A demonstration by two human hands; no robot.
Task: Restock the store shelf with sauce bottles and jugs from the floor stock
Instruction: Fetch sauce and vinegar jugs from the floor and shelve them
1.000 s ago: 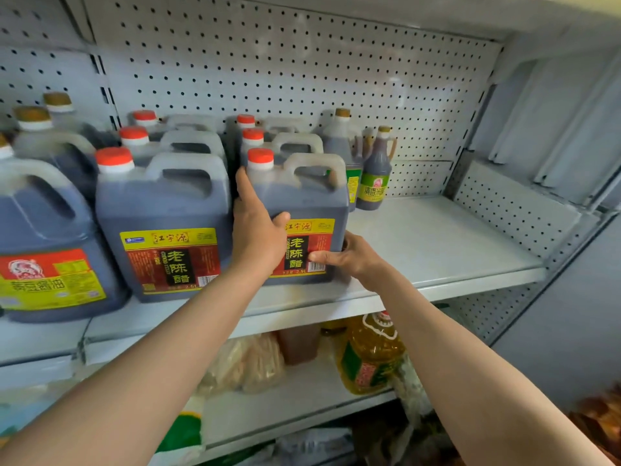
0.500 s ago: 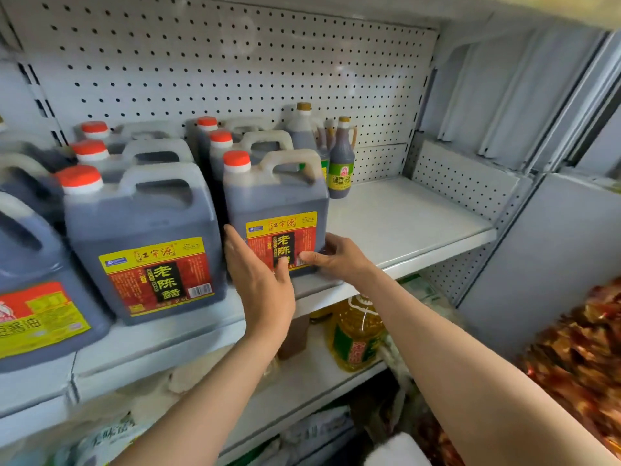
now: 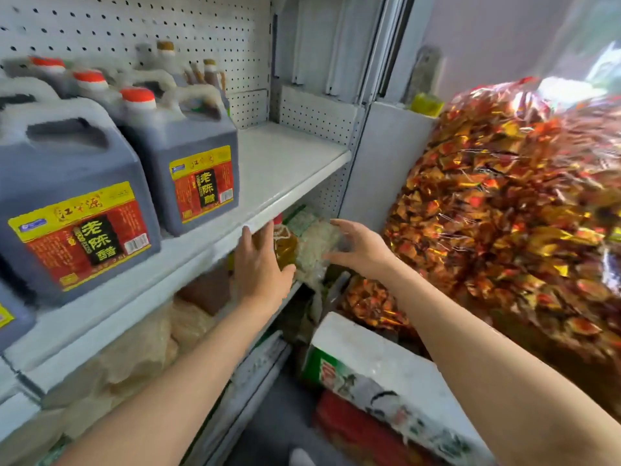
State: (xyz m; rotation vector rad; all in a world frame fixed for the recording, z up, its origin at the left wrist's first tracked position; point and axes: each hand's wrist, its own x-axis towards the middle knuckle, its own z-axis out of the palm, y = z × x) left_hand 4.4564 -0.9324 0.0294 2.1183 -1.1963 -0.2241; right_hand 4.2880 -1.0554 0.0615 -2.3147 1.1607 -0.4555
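Observation:
Dark vinegar jugs with red caps and red-yellow labels stand on the white shelf point(image 3: 289, 183). The nearest jug point(image 3: 77, 203) is at the left, and the jug I just handled point(image 3: 188, 163) stands to its right. Smaller sauce bottles point(image 3: 208, 75) are at the back by the pegboard. My left hand point(image 3: 260, 267) hangs open just below the shelf's front edge. My right hand point(image 3: 356, 247) is open too, to the right of it, fingers spread, empty. Both hands are clear of the jugs.
The right part of the shelf is bare. On the lower shelf sit a yellow oil bottle point(image 3: 285, 247) and bagged noodles point(image 3: 316, 250). A huge bag of red-gold wrapped snacks point(image 3: 504, 203) fills the right side. A white-green carton point(image 3: 366, 375) lies low in front.
Both hands let go of the right-hand jug and dropped below the shelf edge. My view swung to the right, toward the snack bag and the floor stock.

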